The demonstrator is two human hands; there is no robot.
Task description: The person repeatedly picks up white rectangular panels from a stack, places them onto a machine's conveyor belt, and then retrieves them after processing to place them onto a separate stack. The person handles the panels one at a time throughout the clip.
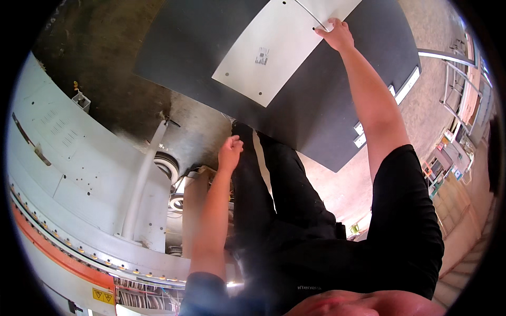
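Observation:
A white rectangular panel (246, 68) with small dark holes and a printed label lies on a larger dark grey board (179, 45). My right hand (337, 36) reaches far forward with its thumb and fingers closed on the panel's right edge. Beside its fingertips ends a thin straight line (311, 15); whether it is a rod or a seam I cannot tell. My left hand (230, 152) hangs beside my leg, off the board, its fingers loosely bent and a little apart. I see nothing in it.
At left stands a long pale machine (79, 174) with an orange stripe (66, 250) and a slanted white post (145, 179). White-rimmed wheels or rolls (167, 166) sit beneath it. A metal frame (456, 89) and cluttered shelving are at the right. Concrete floor (105, 68) surrounds the board.

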